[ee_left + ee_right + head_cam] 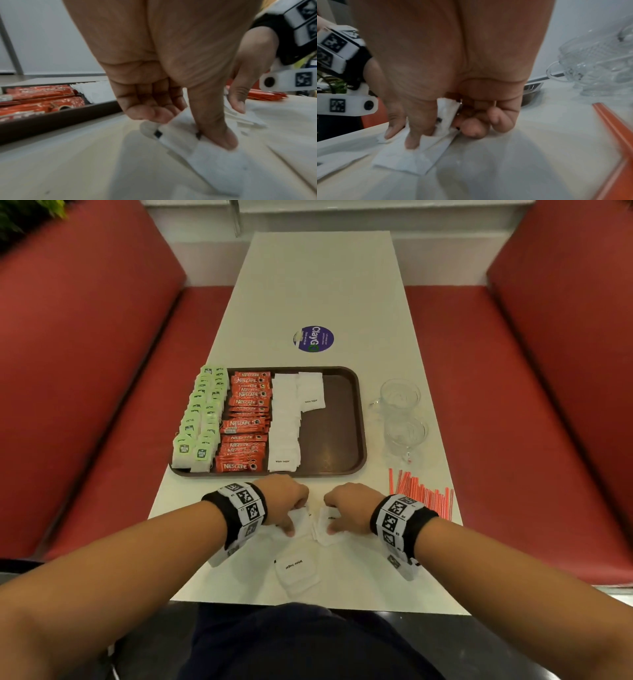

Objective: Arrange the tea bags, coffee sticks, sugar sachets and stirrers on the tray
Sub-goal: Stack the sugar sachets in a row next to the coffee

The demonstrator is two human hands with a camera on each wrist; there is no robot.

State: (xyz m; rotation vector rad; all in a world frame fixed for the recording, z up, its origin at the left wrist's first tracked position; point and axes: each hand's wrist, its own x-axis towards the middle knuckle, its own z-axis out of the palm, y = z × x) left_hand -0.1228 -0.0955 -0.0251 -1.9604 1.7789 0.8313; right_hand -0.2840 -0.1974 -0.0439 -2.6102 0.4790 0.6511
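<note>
Left hand (286, 501) pinches white sugar sachets (301, 520) on bench (318, 285); right hand (349, 506) pinches another sachet bundle (330, 529) alongside. Tray (337, 440) beyond holds tea bags (200, 419), coffee sticks (245, 422), sugar rows (284, 419). Stirrers (424, 493) lie right, near glass mugs (400, 412).

Ahead of my fingers, well past them, a round blue sticker (313, 338) lies flat on the white table (322, 285). Off beyond my right fingers two clear glass mugs (402, 412) stand close together, one nearer me than the other. Red bench seats (102, 344) run along both sides. Green leaves (30, 213) show far left.
</note>
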